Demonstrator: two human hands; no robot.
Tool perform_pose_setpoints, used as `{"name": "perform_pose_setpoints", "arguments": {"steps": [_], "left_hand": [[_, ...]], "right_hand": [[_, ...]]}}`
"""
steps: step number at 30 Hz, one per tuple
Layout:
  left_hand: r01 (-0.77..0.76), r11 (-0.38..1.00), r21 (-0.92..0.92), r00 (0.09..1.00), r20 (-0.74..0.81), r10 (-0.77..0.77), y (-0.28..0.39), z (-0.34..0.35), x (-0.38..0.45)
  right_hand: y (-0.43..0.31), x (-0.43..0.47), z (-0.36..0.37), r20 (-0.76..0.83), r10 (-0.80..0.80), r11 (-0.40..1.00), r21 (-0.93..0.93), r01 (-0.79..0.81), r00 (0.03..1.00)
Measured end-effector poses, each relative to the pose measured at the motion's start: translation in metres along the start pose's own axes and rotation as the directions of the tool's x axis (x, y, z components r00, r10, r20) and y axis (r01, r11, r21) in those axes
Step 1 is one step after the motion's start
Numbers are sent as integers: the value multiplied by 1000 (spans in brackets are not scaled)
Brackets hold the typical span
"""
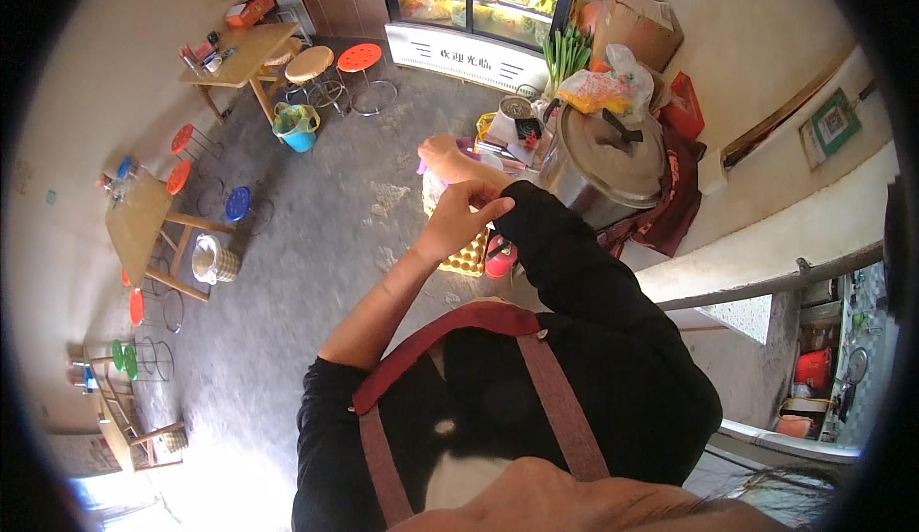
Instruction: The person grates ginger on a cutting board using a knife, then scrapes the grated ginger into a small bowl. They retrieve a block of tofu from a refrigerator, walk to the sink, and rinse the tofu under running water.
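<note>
My left hand [459, 218] is at my right forearm, its thumb and index finger near the cuff of the black sleeve [528, 205]. The left sleeve is pushed up to the elbow. My right hand [439, 155] reaches forward over a purple and white bag [433, 186], fingers curled downward; whether it holds anything cannot be told. Egg trays [470, 256] lie below the forearms. To the right stands a large lidded metal pot [610, 152]. A red apron [459, 331] hangs from my shoulders over the black top.
Ahead stands a glass-door display fridge [467, 47] with vegetables; green onions [567, 58] and a cardboard box [635, 26] are beside it. Wooden tables [248, 55], stools [359, 58], a blue bucket [296, 130] and a waste basket [215, 259] stand left. A red canister [500, 258] is by the egg trays.
</note>
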State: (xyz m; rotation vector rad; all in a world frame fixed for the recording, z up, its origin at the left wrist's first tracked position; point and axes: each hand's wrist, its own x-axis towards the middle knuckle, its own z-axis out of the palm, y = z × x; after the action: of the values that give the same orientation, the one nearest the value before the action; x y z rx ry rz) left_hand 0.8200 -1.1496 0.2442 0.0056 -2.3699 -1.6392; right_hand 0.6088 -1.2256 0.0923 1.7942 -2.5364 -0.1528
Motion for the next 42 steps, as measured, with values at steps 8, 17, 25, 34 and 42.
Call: {"name": "perform_pose_setpoints", "arguments": {"steps": [8,17,25,34,42], "left_hand": [[551,768,-326,817,399,-417,-2,-16,3],[-642,354,680,690,312,653,39,17,8],[-396,823,407,882,-80,464,28,17,-41],[-324,904,278,946,89,311,30,-12,-55],[-58,998,15,989,-137,59,-2,5,-66]], "right_hand": [[1,-4,35,200,103,995,-6,-104,974],[26,-2,38,236,366,928,-27,-371,900],[31,37,-8,180,735,257,818,-514,654],[46,116,92,573,679,-699,695,167,458],[53,98,76,669,608,-768,361,529,428]]}}
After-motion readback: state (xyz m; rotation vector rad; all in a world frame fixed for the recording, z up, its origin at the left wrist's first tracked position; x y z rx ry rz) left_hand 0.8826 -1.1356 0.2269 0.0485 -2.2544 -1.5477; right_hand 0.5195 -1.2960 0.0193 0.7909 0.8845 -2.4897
